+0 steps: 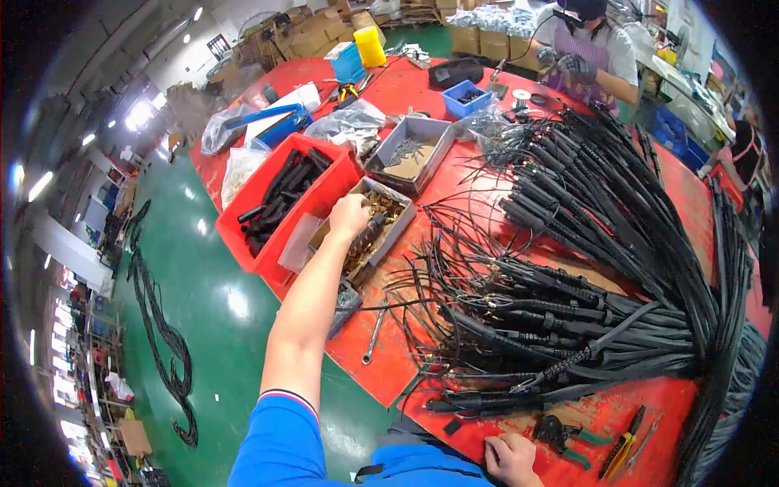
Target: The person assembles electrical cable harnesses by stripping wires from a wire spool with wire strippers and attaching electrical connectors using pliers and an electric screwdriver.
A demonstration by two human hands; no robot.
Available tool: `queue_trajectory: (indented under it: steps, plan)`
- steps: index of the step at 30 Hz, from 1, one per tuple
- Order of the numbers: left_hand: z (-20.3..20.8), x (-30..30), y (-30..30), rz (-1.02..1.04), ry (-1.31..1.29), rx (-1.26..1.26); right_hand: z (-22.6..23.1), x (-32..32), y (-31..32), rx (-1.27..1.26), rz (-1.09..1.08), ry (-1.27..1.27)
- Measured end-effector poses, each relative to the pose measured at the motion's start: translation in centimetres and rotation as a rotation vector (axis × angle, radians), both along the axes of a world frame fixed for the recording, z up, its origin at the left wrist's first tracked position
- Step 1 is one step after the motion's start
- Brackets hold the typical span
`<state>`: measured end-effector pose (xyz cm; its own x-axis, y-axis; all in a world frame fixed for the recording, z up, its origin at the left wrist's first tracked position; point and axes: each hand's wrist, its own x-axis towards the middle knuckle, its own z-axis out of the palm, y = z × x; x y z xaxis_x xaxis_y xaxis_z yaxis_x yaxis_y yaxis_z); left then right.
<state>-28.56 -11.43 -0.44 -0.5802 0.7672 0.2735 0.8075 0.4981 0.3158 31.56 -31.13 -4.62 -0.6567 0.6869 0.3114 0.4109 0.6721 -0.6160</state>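
My left hand (pixel 349 216) reaches over a small grey-sided box (pixel 399 225) of brass-coloured metal parts (pixel 380 208). Its fingers are bent together at the box's edge, and what they may hold is hidden. Right beside it in the box lies a dark, ribbed piece with orange on it (pixel 369 234). My right hand (pixel 513 459) rests at the near edge of the red table (pixel 389 357), fingers curled in, nothing showing in them. To its right are green-handled pliers (pixel 568 438) and a yellow-and-black hand tool (pixel 621 454).
Thick bundles of black cables (pixel 568 325) fan across the table's right side. A red bin (pixel 251 219) of black sleeves stands left of the box, a grey tray (pixel 412 154) behind it. A wrench (pixel 374 334) lies near the edge. Across the table, a person wearing gloves (pixel 580 69) works.
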Motion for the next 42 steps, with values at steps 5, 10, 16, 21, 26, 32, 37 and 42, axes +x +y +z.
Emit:
queue_trajectory:
  steps: [5, 10, 16, 21, 26, 32, 37, 42]
  plan:
    - [-2.7, 0.4, 3.1, 0.043, -0.161, -0.194, -0.7, 0.6, -0.3, -0.020, -0.005, -0.027]
    - [-2.6, 0.9, 6.3, 0.143, -0.212, -0.364, -1.0, 1.1, -1.1, -0.029, -0.014, -0.110]
    - [-7.0, -6.1, 7.1, 0.259, -0.569, -0.179, -1.1, 0.7, 0.0, -0.047, 0.010, -0.078]
    - [-7.3, -4.2, 6.0, 0.260, -0.145, 0.001, -0.8, 1.0, 0.8, -0.162, 0.071, 0.002]
    - [3.6, 7.5, -1.4, -0.229, -0.728, 0.520, 4.0, 2.7, 7.0, -0.042, 0.095, 0.082]
    - [6.8, 29.2, -17.5, -0.219, -1.167, 0.254, 7.9, -0.5, 15.2, 0.270, 0.224, -0.156]
    - [1.7, 37.8, -21.9, 0.010, -1.624, 0.092, 7.0, -3.0, 16.9, 0.438, 0.445, -0.291]
    - [-0.8, 41.3, -21.4, 0.061, -1.924, 0.235, 7.1, -3.7, 17.2, 0.379, 0.489, -0.249]
